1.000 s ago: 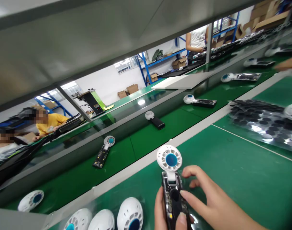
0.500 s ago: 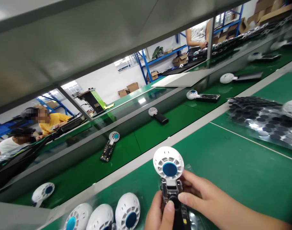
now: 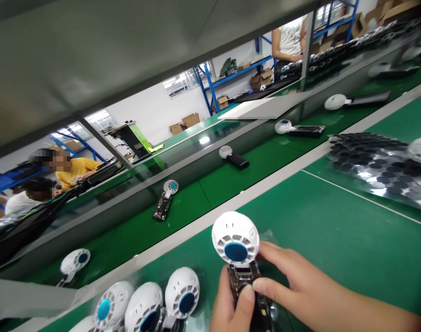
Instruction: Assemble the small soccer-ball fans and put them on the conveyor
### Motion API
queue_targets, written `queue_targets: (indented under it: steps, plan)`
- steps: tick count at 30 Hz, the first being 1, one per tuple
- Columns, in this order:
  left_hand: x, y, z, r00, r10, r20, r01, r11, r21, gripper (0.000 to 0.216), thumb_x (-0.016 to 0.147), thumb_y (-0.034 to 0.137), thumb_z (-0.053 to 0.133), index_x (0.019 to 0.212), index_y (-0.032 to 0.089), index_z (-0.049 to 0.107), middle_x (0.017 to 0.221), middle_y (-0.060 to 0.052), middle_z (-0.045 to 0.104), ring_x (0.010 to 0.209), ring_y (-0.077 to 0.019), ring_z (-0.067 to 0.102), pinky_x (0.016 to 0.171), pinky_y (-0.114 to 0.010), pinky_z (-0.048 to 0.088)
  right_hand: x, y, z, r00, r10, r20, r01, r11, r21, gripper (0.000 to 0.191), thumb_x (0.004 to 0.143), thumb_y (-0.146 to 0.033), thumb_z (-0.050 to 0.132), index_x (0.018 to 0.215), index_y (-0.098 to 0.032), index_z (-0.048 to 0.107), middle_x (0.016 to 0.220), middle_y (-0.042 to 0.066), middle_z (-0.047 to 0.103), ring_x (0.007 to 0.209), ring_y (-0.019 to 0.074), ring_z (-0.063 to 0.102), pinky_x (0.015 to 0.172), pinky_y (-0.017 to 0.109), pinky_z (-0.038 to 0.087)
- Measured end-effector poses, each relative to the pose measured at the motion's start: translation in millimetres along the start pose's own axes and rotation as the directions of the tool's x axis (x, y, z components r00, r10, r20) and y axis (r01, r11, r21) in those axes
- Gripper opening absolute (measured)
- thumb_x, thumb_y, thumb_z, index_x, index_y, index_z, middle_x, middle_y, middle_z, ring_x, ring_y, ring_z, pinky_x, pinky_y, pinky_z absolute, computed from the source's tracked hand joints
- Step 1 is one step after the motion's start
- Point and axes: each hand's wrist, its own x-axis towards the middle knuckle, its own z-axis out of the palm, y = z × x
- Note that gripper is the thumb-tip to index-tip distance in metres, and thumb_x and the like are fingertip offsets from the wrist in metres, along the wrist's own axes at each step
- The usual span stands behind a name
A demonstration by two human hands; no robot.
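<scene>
A small hand-held fan [image 3: 236, 249] with a white round head, a blue centre and an open black handle showing its circuit board is upright at the bottom middle. My left hand [image 3: 231, 306] grips the handle from below, thumb on its front. My right hand [image 3: 293, 286] comes in from the right, its fingers pinching the handle just under the head. Both hands hold the fan over the green table [image 3: 335, 240].
Several white fan heads [image 3: 144, 306] lie at the bottom left. A sheet of black round pads [image 3: 372, 161] rests at the right. Several fans [image 3: 165, 198] ride the green conveyor belt [image 3: 231, 180] beyond a grey rail. Other people work at the far left and top right.
The fan has come lower and nearer to me, its head tilting toward the camera. My right fingers closed onto the handle. The fans on the belt moved to the right.
</scene>
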Motion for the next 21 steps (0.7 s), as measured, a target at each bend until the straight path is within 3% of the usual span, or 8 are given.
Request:
queue_targets:
  steps: [2,6,10,13,15,17,21]
  plan:
    - [0,2,-3,0.999,0.017,0.038,-0.02,0.996,0.085,0.08,0.064,0.064,0.055,0.125,0.013,0.045,0.125,-0.014,0.054,0.122,-0.0286,0.04,0.099,-0.032,0.03,-2,2,2,0.999,-0.039,-0.022,0.04,0.999,0.015,0.046,0.079,-0.032,0.052,0.125,-0.025,0.048,0.121,0.008,0.056,0.113,0.0284,0.047,0.092,0.044,0.04]
    - [1,6,-3,0.983,0.093,0.156,-0.092,0.996,-0.014,0.072,0.07,0.058,0.053,0.129,0.018,0.04,0.13,-0.011,0.049,0.123,-0.0285,0.038,0.102,-0.036,0.026,-3,4,4,0.997,-0.002,-0.074,0.008,0.997,0.083,0.045,0.082,-0.034,0.047,0.125,-0.023,0.047,0.125,0.009,0.052,0.112,0.0286,0.048,0.093,0.046,0.04]
    - [5,18,7,0.995,0.076,0.066,-0.08,0.996,0.05,0.055,0.074,0.051,0.053,0.119,0.02,0.048,0.119,-0.01,0.057,0.113,-0.0278,0.048,0.095,-0.037,0.034,2,4,2,0.993,0.053,-0.105,-0.039,0.991,0.127,0.045,0.083,-0.038,0.045,0.126,-0.025,0.044,0.125,0.008,0.053,0.113,0.0282,0.048,0.096,0.049,0.035]
    - [21,30,18,0.999,0.018,0.035,-0.022,0.991,0.129,0.047,0.076,0.048,0.05,0.114,0.02,0.051,0.103,-0.008,0.064,0.099,-0.0243,0.057,0.085,-0.034,0.042,11,8,0,0.99,0.084,-0.109,-0.047,0.95,0.309,0.046,0.085,-0.039,0.041,0.128,-0.023,0.041,0.127,0.008,0.051,0.117,0.0237,0.045,0.099,0.042,0.034]
    - [44,40,26,1.0,-0.025,0.004,0.024,0.979,0.2,0.041,0.08,0.046,0.047,0.108,0.017,0.053,0.091,-0.007,0.066,0.087,-0.0213,0.061,0.075,-0.032,0.046,18,17,2,0.976,0.144,-0.164,-0.067,0.913,0.403,0.046,0.085,-0.041,0.039,0.126,-0.019,0.042,0.128,0.008,0.051,0.12,0.0217,0.043,0.1,0.038,0.034]
    - [78,53,31,0.999,-0.017,-0.033,0.025,0.964,0.264,0.037,0.083,0.043,0.044,0.104,0.014,0.054,0.083,-0.006,0.066,0.075,-0.0178,0.063,0.067,-0.031,0.049,24,30,5,0.958,0.176,-0.227,-0.077,0.919,0.387,0.044,0.084,-0.041,0.039,0.12,-0.017,0.047,0.124,0.01,0.054,0.116,0.0223,0.048,0.098,0.037,0.037]
    - [157,100,21,0.985,0.113,-0.134,-0.046,0.903,0.427,0.031,0.085,0.037,0.046,0.105,0.014,0.053,0.096,-0.006,0.061,0.077,-0.0152,0.061,0.068,-0.035,0.05,37,58,14,0.975,0.046,-0.217,-0.003,0.981,0.194,0.031,0.08,-0.034,0.044,0.103,-0.02,0.06,0.11,0.008,0.063,0.099,0.0223,0.06,0.084,0.029,0.049]
